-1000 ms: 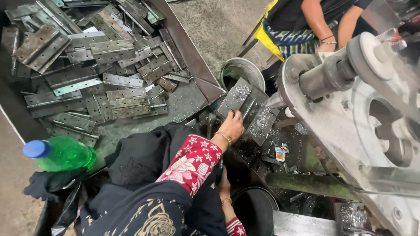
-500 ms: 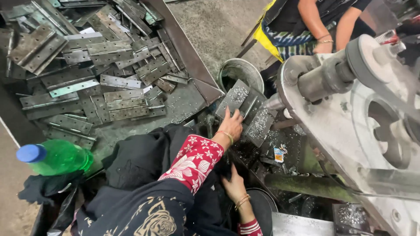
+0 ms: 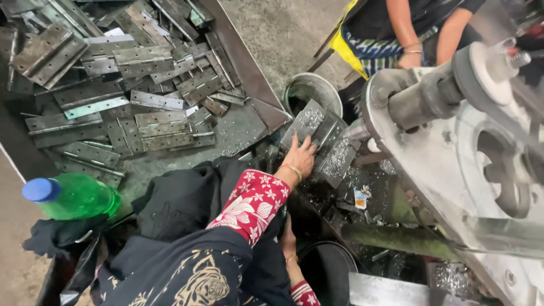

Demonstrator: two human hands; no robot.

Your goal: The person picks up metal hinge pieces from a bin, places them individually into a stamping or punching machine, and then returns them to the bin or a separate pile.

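left hand (image 3: 299, 158) reaches forward and up from a red floral sleeve (image 3: 252, 201), arm stretched out, a gold bangle at the wrist; fingers lie flat and close together on the lower edge of a grey metal hinge plate (image 3: 310, 123), pressing on it rather than wrapped round it. the plate sits tilted at the machine's work spot, just beside a round shaft (image 3: 422, 102), dusted with bright metal shavings; a second shaving-covered plate (image 3: 339, 161) lies touching it to the right. right hand (image 3: 288, 238) hangs low, below the left forearm, mostly hidden behind the dark cloth; only the wrist with a bangle and part of the hand show, so whether it is spread or closed cannot be told. a tray (image 3: 249, 73) heaped with grey hinges fills the upper left. a green bottle (image 3: 76, 197) with a blue cap lies at the lower left. a metal bucket (image 3: 313, 90) stands beyond the plate. another person's forearms (image 3: 405, 34) show at the top, near the machine.
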